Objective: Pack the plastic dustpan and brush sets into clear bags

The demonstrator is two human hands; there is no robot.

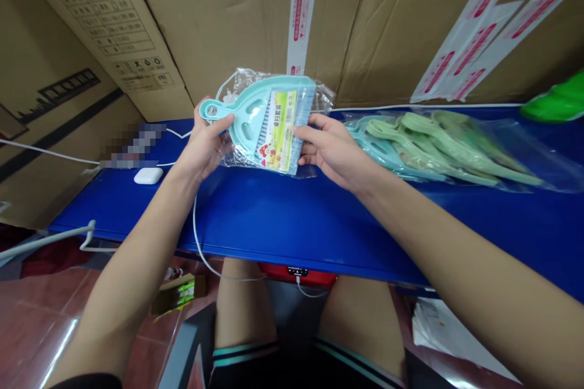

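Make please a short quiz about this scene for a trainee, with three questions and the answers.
1. True or false: the left hand holds the handle end of the bagged mint-green dustpan.
2. Which hand is closer to the printed label: left or right?
3. What white object lies on the blue table, to the left of the hands?

Key: 1. True. 2. The right hand. 3. A white earbud case.

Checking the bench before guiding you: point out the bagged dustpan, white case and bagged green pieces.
Bagged dustpan (239, 115), head view: pan.
White case (148, 175), head view: top.
Bagged green plastic pieces (447, 149), head view: middle.
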